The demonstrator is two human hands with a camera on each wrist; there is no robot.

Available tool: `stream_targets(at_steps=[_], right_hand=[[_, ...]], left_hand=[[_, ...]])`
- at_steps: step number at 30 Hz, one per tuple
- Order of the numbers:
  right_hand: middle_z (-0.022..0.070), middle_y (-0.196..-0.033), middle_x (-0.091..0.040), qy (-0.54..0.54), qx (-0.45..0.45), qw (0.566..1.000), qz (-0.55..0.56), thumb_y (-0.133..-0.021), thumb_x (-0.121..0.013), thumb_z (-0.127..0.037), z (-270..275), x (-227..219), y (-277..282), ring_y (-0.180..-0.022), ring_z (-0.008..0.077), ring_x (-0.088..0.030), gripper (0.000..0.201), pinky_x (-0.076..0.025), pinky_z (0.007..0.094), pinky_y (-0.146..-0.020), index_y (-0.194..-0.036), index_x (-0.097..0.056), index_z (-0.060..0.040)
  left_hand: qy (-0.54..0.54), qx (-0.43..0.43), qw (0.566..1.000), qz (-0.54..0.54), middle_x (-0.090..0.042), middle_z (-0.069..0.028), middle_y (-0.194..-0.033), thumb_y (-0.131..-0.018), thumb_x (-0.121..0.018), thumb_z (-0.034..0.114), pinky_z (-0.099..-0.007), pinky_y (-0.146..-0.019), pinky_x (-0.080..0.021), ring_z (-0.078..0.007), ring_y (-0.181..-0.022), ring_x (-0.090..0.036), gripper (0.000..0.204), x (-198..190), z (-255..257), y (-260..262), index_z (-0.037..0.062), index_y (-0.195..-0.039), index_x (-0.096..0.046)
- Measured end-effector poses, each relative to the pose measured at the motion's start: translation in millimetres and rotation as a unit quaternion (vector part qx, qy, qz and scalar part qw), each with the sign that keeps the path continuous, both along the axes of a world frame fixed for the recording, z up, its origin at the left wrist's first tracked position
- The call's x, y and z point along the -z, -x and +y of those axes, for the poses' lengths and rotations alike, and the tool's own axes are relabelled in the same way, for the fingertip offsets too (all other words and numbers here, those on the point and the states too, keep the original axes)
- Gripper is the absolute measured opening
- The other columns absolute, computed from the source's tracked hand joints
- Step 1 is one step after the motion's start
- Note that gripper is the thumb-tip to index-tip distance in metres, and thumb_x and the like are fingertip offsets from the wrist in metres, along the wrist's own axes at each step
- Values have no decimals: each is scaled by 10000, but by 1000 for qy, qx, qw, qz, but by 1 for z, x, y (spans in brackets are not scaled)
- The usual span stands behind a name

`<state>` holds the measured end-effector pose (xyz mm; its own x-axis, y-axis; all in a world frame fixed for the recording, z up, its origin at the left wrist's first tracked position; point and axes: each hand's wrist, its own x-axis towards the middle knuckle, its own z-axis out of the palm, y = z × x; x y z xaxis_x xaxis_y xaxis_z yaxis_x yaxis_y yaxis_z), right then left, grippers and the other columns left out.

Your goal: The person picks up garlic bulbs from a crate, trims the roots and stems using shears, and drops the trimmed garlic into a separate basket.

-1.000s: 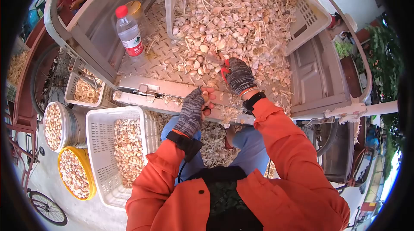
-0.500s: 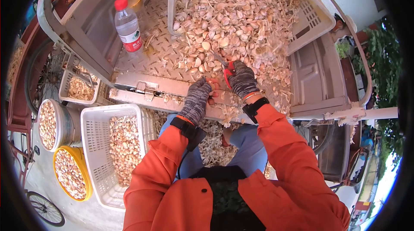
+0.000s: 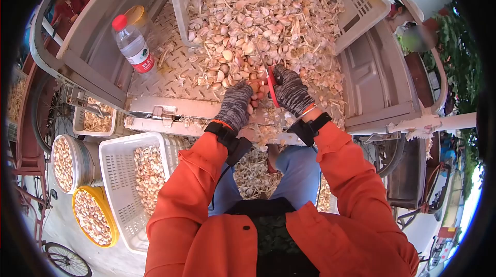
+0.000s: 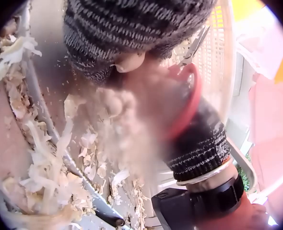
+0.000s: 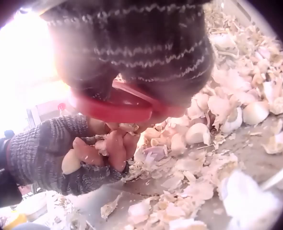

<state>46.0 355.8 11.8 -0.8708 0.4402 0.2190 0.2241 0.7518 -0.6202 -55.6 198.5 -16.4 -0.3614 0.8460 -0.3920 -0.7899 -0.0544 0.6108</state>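
In the head view my left hand (image 3: 235, 105), in a grey knit glove with bare fingertips, holds several garlic cloves in its curled fingers. The right wrist view shows a pale clove (image 5: 70, 162) lying in that palm beside the fingers. My right hand (image 3: 292, 91), gloved alike, grips red-handled scissors (image 3: 272, 87), their blades pointing away from me. The two hands are close together over the front edge of the cart bed, the scissors beside the left fingertips. Beyond them spreads a heap of garlic cloves (image 3: 263, 21) with loose skins.
A water bottle (image 3: 133, 47) and a yellow-lidded jar (image 3: 137, 17) stand on the cart bed at left. A tipped crate (image 3: 177, 5) surrounds the heap. Below left are a white crate (image 3: 116, 191) of cloves, a yellow bucket (image 3: 111, 225) and a white bucket (image 3: 80, 166).
My left hand has moved forward and closer to the scissors, narrowing the gap between the hands. The right hand keeps its grip on the scissors. The head view has shifted slightly.
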Motion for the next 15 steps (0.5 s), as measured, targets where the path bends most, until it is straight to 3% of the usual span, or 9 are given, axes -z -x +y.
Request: stream_targets(at_steps=[1, 2, 5, 7, 9, 10, 11, 13, 15], right_hand=[[170, -927, -651, 98, 5, 995, 6, -771, -635, -122, 7, 5, 0, -840, 294, -628, 306, -500, 352, -752, -1049, -601, 0], [170, -927, -651, 97, 6, 995, 8, -771, -635, -122, 5, -1, -2, -840, 294, -628, 306, -500, 352, -752, -1049, -601, 0], [62, -773, -623, 361, 53, 929, 65, -732, -728, -171, -10, -22, -12, -697, 151, -580, 252, -482, 283, -643, -912, -628, -26], [90, -810, -644, 345, 62, 935, 54, -759, -687, -127, -21, -23, -13, -729, 189, -612, 234, -493, 306, -654, -947, -618, -6], [113, -852, -662, 209, 112, 971, 44, -791, -639, -109, -22, -4, -6, -778, 235, -641, 213, -503, 340, -673, -963, -607, 12], [162, -914, -656, 219, 93, 969, 69, -804, -606, -109, -29, -1, -6, -844, 291, -646, 241, -508, 371, -716, -1002, -593, 27], [162, -914, -656, 218, 88, 970, 69, -804, -606, -109, -48, -18, -9, -844, 291, -646, 241, -508, 371, -716, -1002, -593, 27], [205, -953, -633, -72, 100, 992, 29, -794, -615, -131, -95, -58, -19, -884, 316, -634, 286, -506, 367, -749, -1027, -589, 31], [221, -943, -623, -28, 79, 992, 95, -787, -608, -129, -106, -39, -20, -871, 339, -628, 289, -505, 375, -752, -1025, -588, 34]], left_hand=[[-83, 29, 994, -66, -570, -51, -773, -902, -548, 170, -215, -411, -405, -123, -597, -527, 184, -1, 0, 1, 27, -1017, -564], [-77, -62, 984, -151, -596, -67, -834, -899, -534, 144, -209, -433, -433, -139, -615, -536, 249, -5, 0, -8, 8, -1107, -542], [-71, -48, 982, -166, -615, -79, -898, -896, -526, 129, -208, -458, -461, -150, -634, -550, 302, -17, -14, -20, 2, -1170, -524], [-81, -26, 984, -154, -621, -75, -926, -890, -535, 129, -206, -450, -450, -146, -649, -561, 318, -20, -18, -28, 18, -1188, -523], [-81, -75, 985, -134, -621, -52, -878, -883, -560, 148, -182, -412, -412, -122, -610, -549, 302, -29, -22, -41, 57, -1170, -541], [-45, -77, 992, -84, -604, -20, -798, -875, -586, 161, -153, -372, -353, -86, -546, -508, 290, -33, -27, -45, 91, -1154, -546], [-47, -82, 992, -83, -604, -20, -798, -875, -586, 161, -153, -372, -353, -86, -546, -508, 290, -32, -31, -47, 91, -1154, -546], [-97, -91, 989, -62, -609, -35, -845, -874, -564, 74, -182, -419, -389, -92, -626, -542, 228, -28, -43, -50, 29, -1098, -551], [-85, -117, 988, -56, -612, -35, -838, -867, -580, 63, -176, -422, -377, -82, -601, -520, 238, -35, -64, -55, 30, -1102, -556]])
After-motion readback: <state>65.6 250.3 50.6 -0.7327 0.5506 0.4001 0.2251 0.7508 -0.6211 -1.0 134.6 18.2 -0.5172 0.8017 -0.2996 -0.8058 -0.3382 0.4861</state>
